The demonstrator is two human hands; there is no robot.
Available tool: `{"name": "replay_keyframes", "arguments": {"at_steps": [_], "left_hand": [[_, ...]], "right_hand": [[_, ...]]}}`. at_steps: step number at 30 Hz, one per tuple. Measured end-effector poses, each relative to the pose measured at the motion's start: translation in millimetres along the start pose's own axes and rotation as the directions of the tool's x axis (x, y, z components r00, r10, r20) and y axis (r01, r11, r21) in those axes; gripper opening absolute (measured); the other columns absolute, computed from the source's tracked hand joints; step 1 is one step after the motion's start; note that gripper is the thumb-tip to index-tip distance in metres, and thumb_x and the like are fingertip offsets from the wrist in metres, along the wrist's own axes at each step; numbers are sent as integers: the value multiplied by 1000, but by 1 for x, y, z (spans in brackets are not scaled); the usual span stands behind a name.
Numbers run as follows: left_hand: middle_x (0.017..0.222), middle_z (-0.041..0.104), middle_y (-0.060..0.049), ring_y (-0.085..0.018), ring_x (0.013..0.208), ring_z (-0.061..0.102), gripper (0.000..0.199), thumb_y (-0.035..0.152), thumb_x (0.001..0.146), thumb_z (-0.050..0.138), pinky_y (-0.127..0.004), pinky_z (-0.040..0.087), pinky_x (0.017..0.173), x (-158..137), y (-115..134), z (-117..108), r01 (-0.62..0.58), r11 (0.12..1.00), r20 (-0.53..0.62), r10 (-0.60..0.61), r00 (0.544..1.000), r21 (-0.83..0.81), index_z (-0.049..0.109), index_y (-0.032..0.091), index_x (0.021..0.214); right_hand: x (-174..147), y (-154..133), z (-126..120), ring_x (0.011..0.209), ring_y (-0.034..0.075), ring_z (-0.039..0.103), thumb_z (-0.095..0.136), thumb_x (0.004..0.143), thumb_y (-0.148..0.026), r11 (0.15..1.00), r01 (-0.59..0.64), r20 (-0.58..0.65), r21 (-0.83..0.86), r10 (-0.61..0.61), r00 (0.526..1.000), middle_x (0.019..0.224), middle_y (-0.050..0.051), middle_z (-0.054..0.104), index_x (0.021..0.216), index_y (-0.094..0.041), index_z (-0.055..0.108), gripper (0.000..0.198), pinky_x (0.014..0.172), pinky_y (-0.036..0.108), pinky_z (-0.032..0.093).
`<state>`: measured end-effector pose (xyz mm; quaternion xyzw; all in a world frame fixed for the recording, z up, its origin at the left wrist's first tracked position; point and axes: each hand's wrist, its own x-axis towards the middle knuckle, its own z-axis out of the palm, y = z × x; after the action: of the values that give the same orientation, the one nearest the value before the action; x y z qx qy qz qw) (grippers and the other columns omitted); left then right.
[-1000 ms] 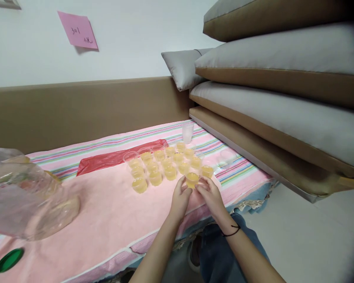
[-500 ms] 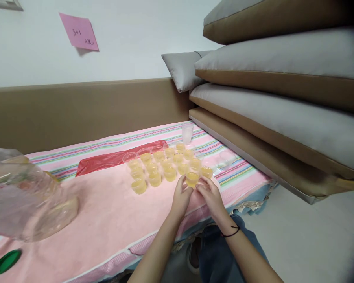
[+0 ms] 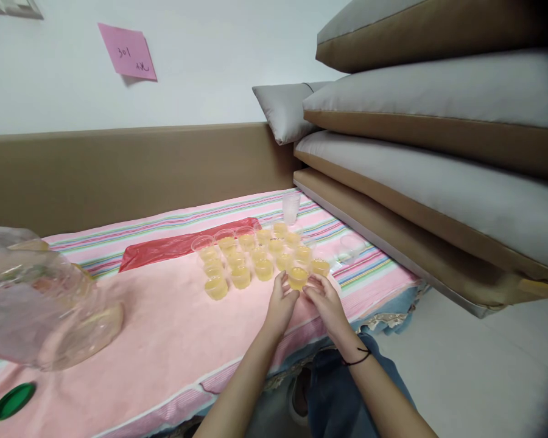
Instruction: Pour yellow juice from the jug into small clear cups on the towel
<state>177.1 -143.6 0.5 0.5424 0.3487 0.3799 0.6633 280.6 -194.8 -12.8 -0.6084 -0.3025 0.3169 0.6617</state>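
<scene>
A small clear plastic cup of yellow liquid (image 3: 298, 278) stands upright at the near right end of the group. My left hand (image 3: 281, 307) holds it from the left, thumb in front and fingers curled behind. From the other side my right hand (image 3: 326, 301) grips the same cup with its fingertips. Behind and to the left, several like cups (image 3: 240, 277) with yellow liquid stand in rows close together. One more filled cup (image 3: 320, 266) sits just beyond my right hand. At the back rises a stack of clear cups (image 3: 291, 208).
A large clear plastic jug (image 3: 86, 337) is at the left, with a green lid (image 3: 13, 401) near it. A red plastic bag (image 3: 164, 248) lies behind the cups on the pink towel (image 3: 164, 340). Thick grey-and-brown cushions (image 3: 420, 164) are piled at the right, overhanging the striped cloth.
Both hands stay on the same cup with almost no movement. The whole view has shifted very slightly.
</scene>
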Motion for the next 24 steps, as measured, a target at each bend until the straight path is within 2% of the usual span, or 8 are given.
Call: {"name": "replay_keyframes", "arguments": {"at_steps": [5,9,11,13,15,20,22,24], "left_hand": [[143,46,-17,-30,125,50,52,19,72,60,-42,39,104,-4,3,-5,55,997,-47,-53,998,47,45,22,122],[139,49,-16,-29,123,52,46,26,70,67,-41,40,103,-13,7,-16,52,996,-74,-46,996,79,52,22,113],[124,61,-14,-28,115,58,40,32,66,71,-40,43,101,-20,9,-27,51,995,-51,-47,998,85,58,21,103],[97,71,-12,-27,96,66,38,39,62,74,-40,48,92,-29,13,-43,67,994,-6,-67,998,87,63,19,91],[76,72,-9,-25,78,68,38,44,58,76,-37,52,79,-39,18,-62,92,991,27,-95,995,99,66,16,82],[51,58,2,-11,49,53,37,46,56,80,-23,43,55,-59,35,-122,89,984,-66,-80,995,154,61,15,64],[46,46,7,-6,45,42,41,50,62,76,-18,34,49,-64,41,-142,67,985,-159,-41,986,159,52,17,58],[46,38,9,-5,44,34,48,54,65,73,-18,28,45,-69,45,-156,83,987,-254,-46,966,140,43,18,56]], "right_hand": [[3,5,-7,109,31,64,67,66,-42,997,5,-33,-72,-8,999,117,13,67,102,-21,59,42,90,45,54],[7,9,-18,95,29,69,69,63,-41,985,39,-53,-170,-49,997,104,11,72,93,-21,66,36,85,43,56],[9,9,-26,87,28,70,68,62,-38,970,66,-50,-233,-80,996,94,9,75,84,-20,69,29,80,41,56],[9,7,-35,78,26,69,67,62,-36,952,97,-44,-289,-115,992,81,7,75,76,-20,70,22,74,37,55],[9,4,-45,69,25,68,65,63,-38,935,117,-53,-335,-143,988,69,5,73,69,-21,70,20,67,34,54],[16,-2,-73,63,25,65,61,69,-48,895,80,-214,-439,-191,958,61,5,71,69,-22,68,28,66,36,50],[27,-2,-84,69,26,66,57,71,-49,885,50,-309,-462,-214,927,71,8,73,77,-20,68,31,72,38,50],[44,0,-93,78,28,66,57,68,-48,885,28,-388,-466,-232,892,92,12,73,94,-18,66,41,78,40,50]]}}
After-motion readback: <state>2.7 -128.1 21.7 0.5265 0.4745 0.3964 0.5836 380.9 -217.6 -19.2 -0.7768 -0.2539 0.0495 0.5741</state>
